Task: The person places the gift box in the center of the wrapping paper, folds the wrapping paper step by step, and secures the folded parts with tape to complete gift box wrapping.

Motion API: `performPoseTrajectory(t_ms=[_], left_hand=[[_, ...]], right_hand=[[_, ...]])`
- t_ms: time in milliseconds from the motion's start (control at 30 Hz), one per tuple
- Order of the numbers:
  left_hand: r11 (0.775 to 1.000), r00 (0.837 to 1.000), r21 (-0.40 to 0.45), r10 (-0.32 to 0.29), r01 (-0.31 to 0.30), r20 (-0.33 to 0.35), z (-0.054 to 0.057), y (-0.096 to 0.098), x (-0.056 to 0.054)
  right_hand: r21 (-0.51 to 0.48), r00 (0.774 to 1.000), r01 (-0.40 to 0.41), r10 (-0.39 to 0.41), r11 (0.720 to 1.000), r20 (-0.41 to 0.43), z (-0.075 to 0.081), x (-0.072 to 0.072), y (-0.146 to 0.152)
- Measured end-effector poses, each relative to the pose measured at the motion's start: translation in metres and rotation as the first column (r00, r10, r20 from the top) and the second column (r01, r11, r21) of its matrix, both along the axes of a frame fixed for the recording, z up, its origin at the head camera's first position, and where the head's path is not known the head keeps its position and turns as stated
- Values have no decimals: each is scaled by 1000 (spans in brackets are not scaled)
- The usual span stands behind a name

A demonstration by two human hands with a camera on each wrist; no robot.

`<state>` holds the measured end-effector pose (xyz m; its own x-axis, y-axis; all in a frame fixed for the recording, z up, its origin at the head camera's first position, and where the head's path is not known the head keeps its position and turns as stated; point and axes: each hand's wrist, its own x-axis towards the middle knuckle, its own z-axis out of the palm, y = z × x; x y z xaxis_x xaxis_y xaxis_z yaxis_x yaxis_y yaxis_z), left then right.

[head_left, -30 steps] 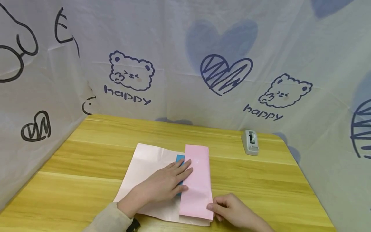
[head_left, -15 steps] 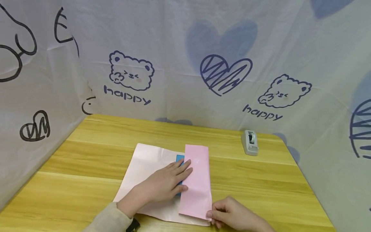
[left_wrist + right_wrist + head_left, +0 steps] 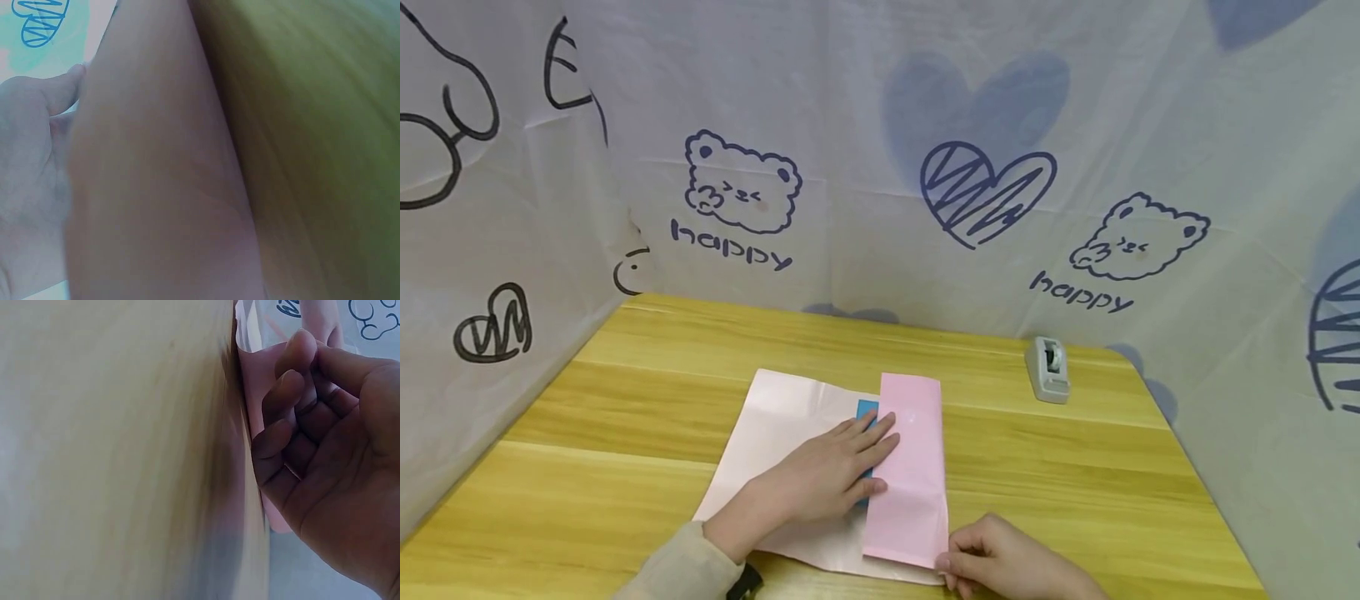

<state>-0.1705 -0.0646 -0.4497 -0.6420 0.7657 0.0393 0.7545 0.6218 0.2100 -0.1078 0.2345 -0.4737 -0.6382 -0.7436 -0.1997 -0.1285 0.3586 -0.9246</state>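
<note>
Left hand spread flat across pink paper and a blue item on the surface, right hand pinching the near corner; one side folded, the other seemingly left to fold.

Lower centre: one left hand, one right hand, one pink sheet, one blue item. Right of centre: one tape dispenser. Bench: one.

paper on the table, flap over its right part, tape dispenser behind to the right, cloth beyond
</note>
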Motion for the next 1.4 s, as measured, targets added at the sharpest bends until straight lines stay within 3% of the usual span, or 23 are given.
performPoseTrajectory(t_ms=[200, 300, 367, 400, 467, 567, 633, 700, 800, 1000, 1167, 1400], left_hand=[[1000, 1000, 4, -1, 1, -8, -1, 0, -1], [1000, 1000, 1, -2, 2, -8, 0, 0, -2], [1000, 1000, -1, -4, 4, -3, 0, 0, -2], [1000, 1000, -2, -6, 6, 2, 0, 0, -2], [1000, 1000, 0, -9, 9, 13, 0, 0, -2], [1000, 1000, 6, -14, 14, 26, 1, 0, -3], [1000, 999, 8, -15, 15, 31, 1, 1, -3], [1000, 999, 10, -17, 16, 33, 0, 1, -3], [1000, 999, 15, -17, 17, 32, 0, 2, -3], [1000, 1000, 13, -17, 17, 3, -2, 4, 0], [1000, 1000, -2, -6, 6, 15, -1, 3, 3], [1000, 999, 11, 6, -6, 53, 3, -2, 1]], right_hand=[[19, 999, 20, -19, 1000, -31, -2, -2, 1], [21, 988, 78, -74, 997, -138, 0, -3, 2], [6, 961, 144, -139, 990, -239, 3, -5, 3], [1, 936, 190, -181, 982, -302, 4, -7, 3], [-26, 864, 285, -269, 958, -426, 8, -10, 1], [-65, 724, 402, -361, 913, -589, 13, -17, -6], [-45, 642, 461, -368, 886, -673, 16, -23, -11], [5, 597, 482, -324, 876, -734, 19, -30, -16], [124, 597, 474, -215, 872, -773, 20, -38, -23], [273, 652, 400, -62, 875, -756, 15, -50, -36], [319, 704, 358, -29, 877, -709, 12, -52, -41], [313, 722, 336, -29, 888, -692, 9, -55, -45]])
